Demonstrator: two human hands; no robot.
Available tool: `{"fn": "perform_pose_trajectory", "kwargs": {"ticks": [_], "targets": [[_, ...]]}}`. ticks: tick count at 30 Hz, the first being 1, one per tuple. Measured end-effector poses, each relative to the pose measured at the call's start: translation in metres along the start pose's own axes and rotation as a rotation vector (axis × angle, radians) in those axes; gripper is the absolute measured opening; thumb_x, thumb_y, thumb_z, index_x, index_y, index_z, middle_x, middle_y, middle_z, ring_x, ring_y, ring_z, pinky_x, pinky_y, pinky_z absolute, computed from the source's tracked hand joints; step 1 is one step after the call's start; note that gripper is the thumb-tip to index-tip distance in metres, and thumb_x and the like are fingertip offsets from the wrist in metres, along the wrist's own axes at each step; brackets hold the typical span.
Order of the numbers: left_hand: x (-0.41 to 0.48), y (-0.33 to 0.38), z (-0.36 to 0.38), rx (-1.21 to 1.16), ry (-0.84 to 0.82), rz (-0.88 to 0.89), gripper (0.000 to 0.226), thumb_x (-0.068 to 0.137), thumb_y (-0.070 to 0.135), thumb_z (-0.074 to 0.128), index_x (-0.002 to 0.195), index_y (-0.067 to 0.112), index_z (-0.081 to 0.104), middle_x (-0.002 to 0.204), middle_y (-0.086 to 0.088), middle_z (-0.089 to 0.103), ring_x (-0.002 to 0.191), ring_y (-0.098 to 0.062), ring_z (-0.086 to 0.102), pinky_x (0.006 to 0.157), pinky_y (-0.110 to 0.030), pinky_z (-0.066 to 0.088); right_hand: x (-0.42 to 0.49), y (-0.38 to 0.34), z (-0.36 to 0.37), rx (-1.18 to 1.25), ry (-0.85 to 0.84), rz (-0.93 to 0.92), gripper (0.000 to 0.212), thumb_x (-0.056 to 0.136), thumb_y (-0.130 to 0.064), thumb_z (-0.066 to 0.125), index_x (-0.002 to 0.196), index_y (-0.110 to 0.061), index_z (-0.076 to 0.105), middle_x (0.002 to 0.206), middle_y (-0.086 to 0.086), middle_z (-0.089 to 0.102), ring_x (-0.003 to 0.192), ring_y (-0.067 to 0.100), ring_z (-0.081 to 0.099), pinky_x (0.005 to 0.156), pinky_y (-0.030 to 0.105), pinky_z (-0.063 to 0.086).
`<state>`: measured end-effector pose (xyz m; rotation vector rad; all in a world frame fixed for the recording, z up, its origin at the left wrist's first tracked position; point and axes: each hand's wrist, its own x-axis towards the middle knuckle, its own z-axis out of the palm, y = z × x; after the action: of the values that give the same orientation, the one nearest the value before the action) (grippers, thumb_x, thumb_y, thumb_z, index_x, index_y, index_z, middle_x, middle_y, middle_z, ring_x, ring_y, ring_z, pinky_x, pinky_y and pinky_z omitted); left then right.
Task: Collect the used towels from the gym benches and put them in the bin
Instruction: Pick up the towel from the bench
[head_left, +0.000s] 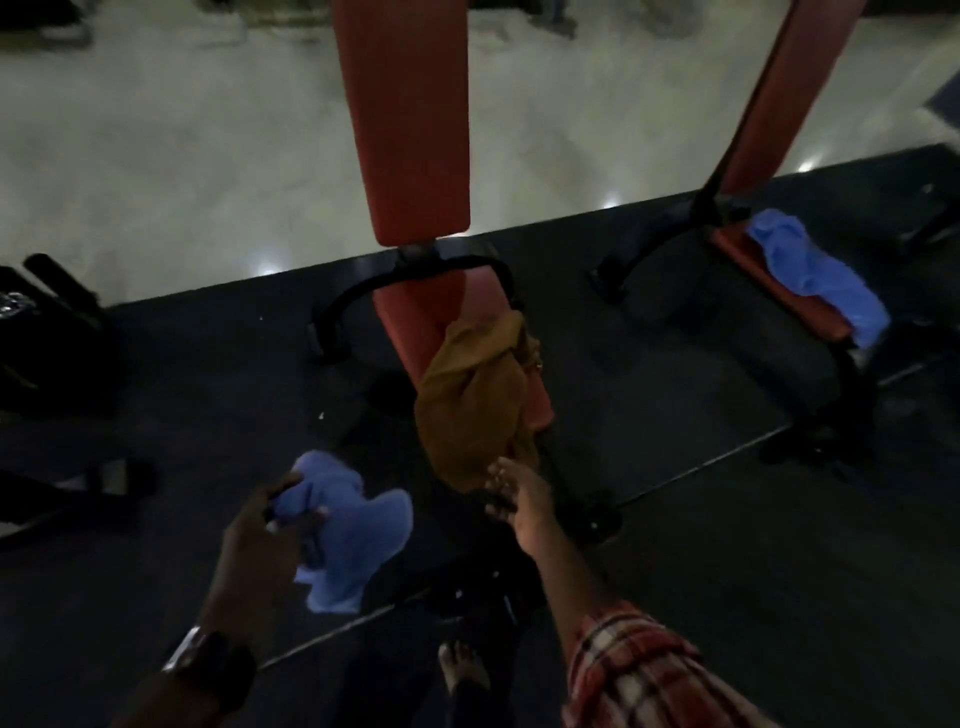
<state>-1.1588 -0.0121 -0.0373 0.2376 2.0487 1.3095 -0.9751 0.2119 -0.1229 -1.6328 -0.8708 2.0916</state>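
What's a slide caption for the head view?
Left hand holds a blue towel; right hand reaches the brown towel draped on the red bench.

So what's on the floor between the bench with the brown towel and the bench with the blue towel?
In the head view, only bare dark floor mat separates the brown towel bench from the blue towel bench.

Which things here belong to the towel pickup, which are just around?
Job:
- blue towel gripped in left hand
- brown towel on middle bench, right hand open at its lower edge
- second blue towel on right bench

Just around:
- black equipment at far left
- wristwatch
- bare foot

No bin in view.
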Motion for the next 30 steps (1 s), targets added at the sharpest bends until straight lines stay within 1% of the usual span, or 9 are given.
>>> {"fn": "perform_pose_trajectory", "kwargs": {"ticks": [6, 11, 14, 16, 19, 22, 25, 28, 30], "targets": [[0.065, -0.037, 0.046, -0.058, 0.140, -0.096, 0.050, 0.082, 0.012, 0.077, 0.128, 0.021, 0.060, 0.119, -0.013, 0.067, 0.106, -0.033, 0.066, 0.090, -0.058, 0.054, 0.124, 0.009, 0.000, -0.160, 0.035, 0.129, 0.013, 0.092, -0.023, 0.057, 0.104, -0.021, 0.063, 0.097, 0.001, 0.063, 0.082, 0.017, 0.060, 0.063, 0.033, 0.049], [0.089, -0.052, 0.067, -0.088, 0.162, -0.122, 0.047, 0.082, 0.013, 0.076, 0.123, 0.030, 0.060, 0.117, -0.008, 0.067, 0.098, -0.024, 0.067, 0.072, -0.037, 0.058, 0.197, 0.006, 0.011, -0.137, 0.042, 0.161, 0.026, 0.092, -0.031, 0.061, 0.116, -0.022, 0.062, 0.098, 0.006, 0.064, 0.086, 0.023, 0.060, 0.064, 0.037, 0.054], [0.099, -0.053, 0.075, -0.091, 0.158, -0.097, 0.048, 0.082, 0.010, 0.075, 0.125, 0.026, 0.058, 0.111, -0.005, 0.069, 0.090, -0.017, 0.069, 0.060, -0.022, 0.057, 0.223, 0.005, 0.021, -0.065, 0.060, 0.171, 0.002, 0.091, -0.030, 0.060, 0.092, -0.031, 0.062, 0.110, 0.005, 0.060, 0.107, 0.029, 0.058, 0.088, 0.054, 0.053], [0.101, -0.053, 0.075, -0.122, 0.164, -0.107, 0.047, 0.083, 0.009, 0.074, 0.125, 0.025, 0.059, 0.112, -0.007, 0.070, 0.090, -0.019, 0.069, 0.064, -0.029, 0.057, 0.231, 0.005, 0.027, -0.020, 0.070, 0.191, 0.003, 0.089, -0.024, 0.060, 0.089, -0.026, 0.063, 0.113, 0.010, 0.057, 0.110, 0.032, 0.057, 0.091, 0.056, 0.052], [0.093, -0.052, 0.069, -0.112, 0.158, -0.150, 0.047, 0.084, 0.016, 0.074, 0.125, 0.031, 0.059, 0.113, -0.002, 0.069, 0.091, -0.018, 0.072, 0.064, -0.028, 0.056, 0.228, -0.001, 0.033, -0.023, 0.052, 0.160, 0.016, 0.089, -0.022, 0.060, 0.103, -0.014, 0.063, 0.098, 0.008, 0.061, 0.084, 0.024, 0.061, 0.074, 0.044, 0.054], [0.082, -0.042, 0.060, -0.122, 0.150, -0.162, 0.049, 0.084, 0.019, 0.075, 0.127, 0.033, 0.058, 0.115, -0.002, 0.069, 0.092, -0.018, 0.073, 0.064, -0.027, 0.058, 0.213, -0.010, 0.036, -0.017, 0.051, 0.126, 0.004, 0.089, -0.015, 0.064, 0.085, -0.015, 0.064, 0.077, 0.005, 0.060, 0.065, 0.017, 0.056, 0.064, 0.035, 0.051], [0.070, -0.029, 0.049, -0.160, 0.191, -0.143, 0.041, 0.083, 0.008, 0.074, 0.114, 0.032, 0.064, 0.110, -0.005, 0.070, 0.090, -0.020, 0.071, 0.060, -0.025, 0.058, 0.175, -0.022, 0.049, -0.059, -0.069, 0.044, 0.013, 0.092, -0.011, 0.061, 0.104, -0.015, 0.063, 0.070, -0.001, 0.068, 0.057, 0.012, 0.062, 0.055, 0.025, 0.053], [0.047, -0.008, 0.030, -0.202, 0.240, -0.098, 0.040, 0.084, -0.006, 0.067, 0.109, 0.025, 0.066, 0.103, -0.009, 0.071, 0.080, -0.018, 0.071, 0.055, -0.025, 0.056, 0.122, -0.038, 0.060, -0.023, -0.219, -0.043, 0.032, 0.092, -0.014, 0.062, 0.124, -0.016, 0.060, 0.103, 0.005, 0.072, 0.088, 0.027, 0.065, 0.071, 0.036, 0.049], [0.027, 0.001, 0.016, -0.154, 0.244, -0.081, 0.039, 0.086, -0.011, 0.061, 0.106, 0.021, 0.070, 0.096, -0.012, 0.072, 0.076, -0.021, 0.070, 0.056, -0.030, 0.056, 0.088, -0.047, 0.063, -0.040, -0.298, -0.071, 0.030, 0.090, -0.010, 0.062, 0.119, -0.016, 0.065, 0.113, 0.015, 0.066, 0.097, 0.033, 0.058, 0.074, 0.042, 0.043]]}}
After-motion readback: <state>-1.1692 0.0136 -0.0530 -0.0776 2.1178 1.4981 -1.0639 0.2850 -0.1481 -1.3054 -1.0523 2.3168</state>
